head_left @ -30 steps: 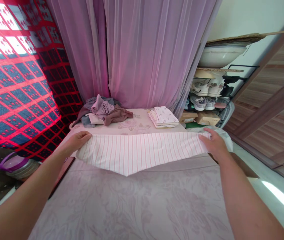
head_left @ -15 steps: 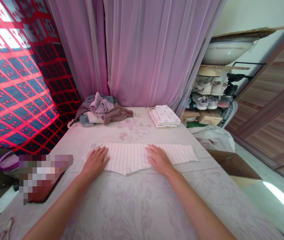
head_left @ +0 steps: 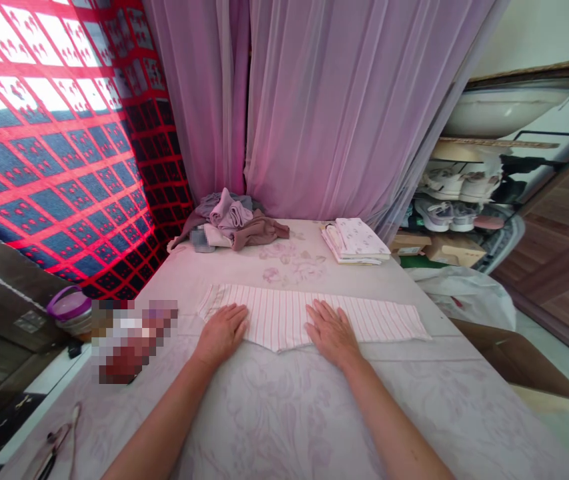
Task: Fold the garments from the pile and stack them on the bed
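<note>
A pair of pink-and-white striped pants [head_left: 277, 317] lies folded lengthwise and flat across the table [head_left: 264, 413], its waistband end at the left and its crotch corner pointing toward me. Near the waistband, my left hand [head_left: 221, 333] rests palm down on the near edge, fingers stretched out. My right hand [head_left: 333, 333] presses flat on the cloth right of the crotch corner, fingers spread. Neither hand grips anything.
At the back left is a crumpled heap of clothes [head_left: 237, 223]; a neat folded stack [head_left: 359, 241] sits at the back right. A blurred reddish item [head_left: 129, 350] and a cable [head_left: 74, 433] lie at left. Right of the table stand an open cardboard box [head_left: 514, 360] and a shoe rack [head_left: 451, 213].
The view has swung left, so everything sits further right in the picture. Both hands remain flat on the pants, with little visible movement over the cloth.
</note>
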The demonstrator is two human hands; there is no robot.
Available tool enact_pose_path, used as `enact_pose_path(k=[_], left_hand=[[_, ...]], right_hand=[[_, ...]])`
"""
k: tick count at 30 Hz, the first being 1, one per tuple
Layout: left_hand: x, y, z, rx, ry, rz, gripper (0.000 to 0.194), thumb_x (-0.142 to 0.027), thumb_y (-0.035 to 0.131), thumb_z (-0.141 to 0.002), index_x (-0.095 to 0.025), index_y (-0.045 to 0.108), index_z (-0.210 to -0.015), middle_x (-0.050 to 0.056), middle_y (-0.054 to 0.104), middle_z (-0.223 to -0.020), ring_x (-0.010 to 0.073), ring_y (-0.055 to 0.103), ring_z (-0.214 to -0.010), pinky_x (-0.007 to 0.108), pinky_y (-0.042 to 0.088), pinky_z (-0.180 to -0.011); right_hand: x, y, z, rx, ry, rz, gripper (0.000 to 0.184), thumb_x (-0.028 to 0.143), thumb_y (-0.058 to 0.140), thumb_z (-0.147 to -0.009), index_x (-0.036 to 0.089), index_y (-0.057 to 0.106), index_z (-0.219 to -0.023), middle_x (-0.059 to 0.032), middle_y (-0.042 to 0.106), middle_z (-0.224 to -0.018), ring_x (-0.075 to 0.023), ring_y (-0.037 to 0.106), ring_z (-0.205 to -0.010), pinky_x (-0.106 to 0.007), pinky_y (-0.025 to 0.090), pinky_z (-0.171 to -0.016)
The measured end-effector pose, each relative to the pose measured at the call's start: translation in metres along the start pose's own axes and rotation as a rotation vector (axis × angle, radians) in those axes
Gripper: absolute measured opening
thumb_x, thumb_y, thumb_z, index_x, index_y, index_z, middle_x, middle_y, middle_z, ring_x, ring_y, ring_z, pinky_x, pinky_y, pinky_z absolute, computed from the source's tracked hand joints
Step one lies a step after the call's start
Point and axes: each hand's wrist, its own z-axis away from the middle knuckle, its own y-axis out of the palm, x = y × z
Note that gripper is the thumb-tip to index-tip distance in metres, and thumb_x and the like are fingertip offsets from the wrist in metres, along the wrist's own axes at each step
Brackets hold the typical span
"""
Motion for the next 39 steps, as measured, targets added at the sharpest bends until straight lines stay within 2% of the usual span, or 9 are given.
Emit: enact_pose_path(k=[5,12,18,22,27,31,34,36,39], left_hand=[[-0.006,0.001,0.006,0.004,0.010,0.025,0.041,-0.038,0.038,-0.093,-0.024,0.059,-0.126,0.006,0.059,-0.132,0.0233,0.047,-0.127,0.044,0.034,-0.109],[-0.005,0.002,0.002,-0.015,-0.125,-0.067,0.045,-0.044,0.041,-0.090,-0.025,0.054,-0.129,0.006,0.050,-0.140,0.0295,0.039,-0.132,0.049,0.027,-0.110],[-0.001,0.004,0.002,-0.012,-0.111,-0.057,0.046,-0.042,0.042,-0.089,-0.023,0.054,-0.129,0.009,0.050,-0.140,0.0306,0.039,-0.132,0.050,0.026,-0.110],[0.002,0.005,0.001,-0.011,-0.089,-0.090,0.046,-0.043,0.040,-0.089,-0.025,0.054,-0.129,0.007,0.050,-0.140,0.0295,0.040,-0.131,0.048,0.027,-0.109],[0.004,0.005,-0.001,-0.001,-0.078,-0.119,0.048,-0.044,0.038,-0.090,-0.022,0.055,-0.129,0.009,0.050,-0.140,0.0300,0.041,-0.131,0.049,0.028,-0.109],[0.006,0.006,-0.002,-0.005,-0.069,-0.134,0.050,-0.044,0.039,-0.089,-0.020,0.056,-0.129,0.010,0.051,-0.139,0.0310,0.042,-0.130,0.049,0.030,-0.108],[0.009,0.007,-0.003,-0.009,-0.060,-0.137,0.051,-0.045,0.037,-0.089,-0.019,0.056,-0.128,0.010,0.052,-0.138,0.0311,0.043,-0.130,0.050,0.030,-0.107],[0.011,0.008,-0.004,-0.009,-0.057,-0.137,0.051,-0.045,0.037,-0.089,-0.018,0.057,-0.128,0.011,0.053,-0.137,0.0311,0.043,-0.129,0.050,0.031,-0.107],[0.014,0.010,-0.004,-0.023,-0.048,-0.131,0.052,-0.046,0.037,-0.089,-0.018,0.058,-0.127,0.011,0.054,-0.136,0.0309,0.044,-0.128,0.049,0.032,-0.106]], right_hand=[[0.002,0.004,0.003,-0.072,0.025,0.039,0.048,0.040,0.032,-0.094,0.027,0.047,-0.137,-0.0058,0.040,-0.147,-0.0221,0.031,-0.136,-0.047,0.019,-0.111],[0.006,0.007,0.010,-0.219,0.365,0.109,0.049,0.041,0.030,-0.093,0.022,0.051,-0.133,-0.0122,0.043,-0.144,-0.0293,0.035,-0.132,-0.056,0.023,-0.104],[0.004,0.004,0.019,-0.119,0.199,0.060,0.049,0.040,0.028,-0.094,0.026,0.048,-0.136,-0.0067,0.041,-0.147,-0.0233,0.032,-0.136,-0.048,0.020,-0.109],[-0.021,-0.001,0.035,-0.096,0.307,0.064,0.051,0.042,0.024,-0.095,0.025,0.044,-0.139,-0.0061,0.037,-0.149,-0.0234,0.028,-0.138,-0.051,0.018,-0.110],[-0.065,-0.002,0.052,-0.201,0.498,0.079,0.047,0.039,0.025,-0.096,0.025,0.049,-0.134,-0.0072,0.042,-0.146,-0.0242,0.034,-0.135,-0.053,0.019,-0.109],[-0.095,-0.003,0.058,-0.413,0.604,0.026,0.045,0.031,0.029,-0.093,0.022,0.057,-0.127,-0.0086,0.051,-0.138,-0.0226,0.041,-0.128,-0.048,0.021,-0.109],[-0.119,-0.008,0.059,-0.584,0.832,-0.014,0.049,0.030,0.032,-0.090,0.014,0.052,-0.131,-0.0155,0.047,-0.139,-0.0270,0.040,-0.129,-0.047,0.029,-0.104],[-0.135,-0.013,0.059,-0.578,0.970,-0.056,0.050,0.035,0.032,-0.089,0.013,0.056,-0.127,-0.0181,0.048,-0.137,-0.0302,0.041,-0.127,-0.048,0.031,-0.101],[-0.153,-0.021,0.055,-0.458,1.009,-0.106,0.048,0.043,0.029,-0.090,0.020,0.067,-0.109,-0.0143,0.055,-0.129,-0.0305,0.043,-0.123,-0.052,0.029,-0.101]])
